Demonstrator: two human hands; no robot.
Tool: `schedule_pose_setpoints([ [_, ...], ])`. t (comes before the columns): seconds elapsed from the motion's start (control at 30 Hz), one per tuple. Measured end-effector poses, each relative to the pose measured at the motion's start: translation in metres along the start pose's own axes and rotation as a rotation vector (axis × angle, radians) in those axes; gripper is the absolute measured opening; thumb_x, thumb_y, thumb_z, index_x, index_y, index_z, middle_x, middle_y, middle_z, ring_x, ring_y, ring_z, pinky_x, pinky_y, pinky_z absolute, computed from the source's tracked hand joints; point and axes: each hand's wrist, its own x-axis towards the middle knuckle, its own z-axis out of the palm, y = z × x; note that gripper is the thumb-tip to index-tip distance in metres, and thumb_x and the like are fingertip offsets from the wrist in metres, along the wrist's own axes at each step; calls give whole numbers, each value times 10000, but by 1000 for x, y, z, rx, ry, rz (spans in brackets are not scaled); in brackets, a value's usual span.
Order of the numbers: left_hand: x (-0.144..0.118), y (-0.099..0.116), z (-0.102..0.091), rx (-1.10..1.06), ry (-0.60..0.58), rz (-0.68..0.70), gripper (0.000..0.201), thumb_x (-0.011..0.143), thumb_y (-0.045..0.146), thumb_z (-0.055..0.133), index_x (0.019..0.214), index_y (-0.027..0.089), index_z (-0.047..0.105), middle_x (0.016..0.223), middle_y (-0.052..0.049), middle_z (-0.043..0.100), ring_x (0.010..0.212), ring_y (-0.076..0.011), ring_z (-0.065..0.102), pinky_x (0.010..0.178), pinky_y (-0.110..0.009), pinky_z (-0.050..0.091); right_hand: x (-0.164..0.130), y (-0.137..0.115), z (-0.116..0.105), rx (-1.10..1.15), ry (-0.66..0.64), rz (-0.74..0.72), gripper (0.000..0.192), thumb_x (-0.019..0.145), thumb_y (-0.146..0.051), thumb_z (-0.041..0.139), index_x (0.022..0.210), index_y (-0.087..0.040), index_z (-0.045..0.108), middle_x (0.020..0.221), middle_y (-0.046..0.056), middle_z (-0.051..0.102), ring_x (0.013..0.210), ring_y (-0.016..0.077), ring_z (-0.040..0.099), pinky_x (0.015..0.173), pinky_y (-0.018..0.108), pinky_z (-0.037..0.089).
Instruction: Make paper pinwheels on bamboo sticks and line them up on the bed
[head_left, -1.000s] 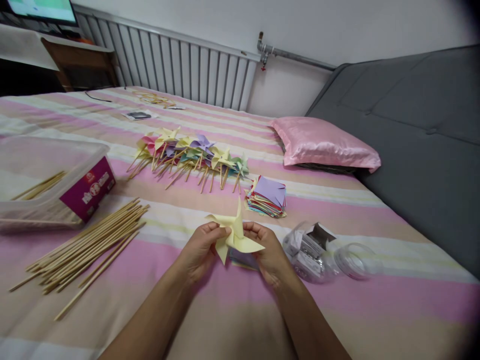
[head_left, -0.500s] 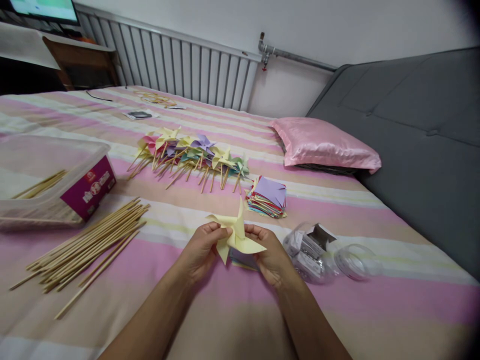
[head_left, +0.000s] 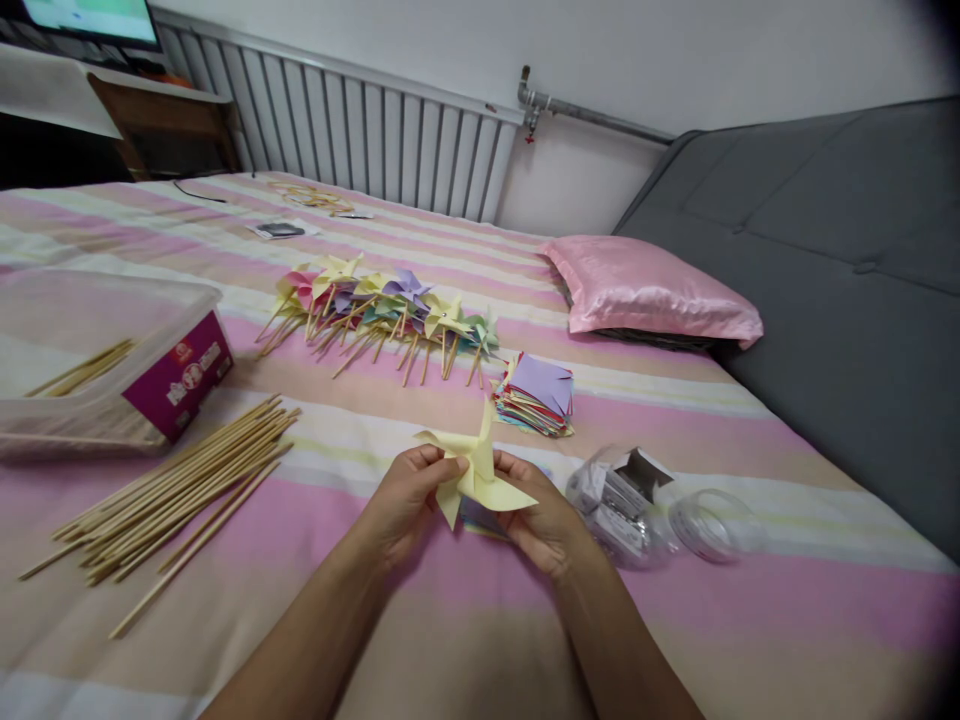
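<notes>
Yellow paper folded into a pinwheel (head_left: 474,470) sits between two hands, just above the striped bed (head_left: 675,420). The left hand (head_left: 405,495) pinches the pinwheel's left side, with its fingers (head_left: 442,463) closed on the paper. The right hand (head_left: 541,510) holds the right side from below, its fingers curled shut on the paper too. A few more coloured papers lie on the bed under the right hand, partly hidden.

Just behind the hands is a small stack of coloured paper squares (head_left: 534,393) with a purple one on top. Farther back lies a row of finished pinwheels (head_left: 382,305) on sticks, in yellow, pink, purple and green. To the left is a pile of thin wooden sticks (head_left: 172,490), spread out on the bed. Beside them stands a clear plastic box (head_left: 97,360) with a purple label and some more sticks inside. To the right of the hands lies a clear jar (head_left: 622,500) on its side, and its round lid (head_left: 709,522) rests near it. A shiny pink pillow (head_left: 645,285) lies at the head of the bed, next to a grey headboard (head_left: 832,260).
</notes>
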Motion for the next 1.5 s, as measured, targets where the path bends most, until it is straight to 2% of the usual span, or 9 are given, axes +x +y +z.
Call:
schedule_pose_setpoints([
  [0.17, 1, 3, 1, 38, 79, 33, 190, 568, 194, 762, 687, 84, 662, 581, -53, 660, 477, -121, 561, 468, -216, 441, 3, 1, -1, 5, 55, -86, 256, 575, -246, 771, 767, -175, 618, 688, -25, 631, 626, 105, 559, 617, 216, 422],
  [0.37, 6, 4, -3, 161, 286, 138, 197, 558, 241, 753, 636, 98, 642, 537, -20, 624, 450, -95, 515, 453, -203, 375, 4, -9, -9, -102, 184, -207, 282, 562, -262, 785, 786, -173, 637, 725, -19, 627, 653, 102, 566, 615, 210, 432],
  [0.6, 7, 3, -3, 301, 418, 193, 202, 543, 258, 742, 562, 103, 615, 512, -4, 577, 451, -80, 466, 456, -204, 327, -5, -21, -7, -244, 372, -490, 259, 627, -311, 761, 801, -180, 621, 676, -12, 630, 678, 125, 598, 634, 239, 439],
  [0.8, 7, 3, -3, 363, 429, 216, 224, 542, 285, 739, 545, 97, 617, 490, 3, 549, 448, -78, 436, 447, -205, 307, -19, -19, 8, -615, 277, -650, 96, 721, -282, 687, 754, -204, 643, 742, 4, 642, 724, 153, 575, 722, 295, 427],
  [0.93, 6, 3, -2, 420, 404, 272, 231, 544, 285, 735, 480, 122, 585, 436, 37, 480, 424, -66, 383, 426, -201, 266, -23, -13, 16, -893, 190, -745, 43, 743, -270, 674, 729, -230, 676, 822, 21, 619, 860, 189, 556, 830, 335, 397],
  [1.03, 6, 2, -2, 426, 374, 305, 238, 544, 281, 742, 467, 133, 571, 426, 49, 450, 424, -66, 369, 425, -203, 259, -21, -7, 17, -989, 248, -792, 30, 726, -291, 698, 730, -265, 710, 942, 36, 565, 994, 218, 505, 913, 377, 352],
  [1.2, 7, -1, -3, 414, 300, 321, 238, 541, 284, 756, 483, 136, 579, 465, 44, 460, 454, -75, 396, 444, -205, 281, -17, -2, 14, -982, 301, -771, 81, 701, -376, 711, 717, -298, 726, 1117, 49, 509, 1122, 259, 419, 989, 435, 296],
  [1.37, 6, -2, -3, 391, 258, 312, 290, 519, 275, 785, 443, 130, 546, 462, 49, 432, 447, -58, 368, 439, -195, 266, -16, -3, 12, -916, 288, -731, 75, 692, -353, 722, 730, -290, 734, 1112, 51, 510, 1114, 247, 440, 976, 403, 332],
  [1.5, 4, -2, -2, 331, 227, 271, 235, 506, 263, 796, 495, 126, 604, 472, 25, 513, 461, -80, 432, 464, -205, 315, -16, -6, 11, -905, 295, -705, 51, 699, -317, 717, 730, -283, 737, 1086, 46, 522, 1103, 236, 458, 970, 388, 338],
])
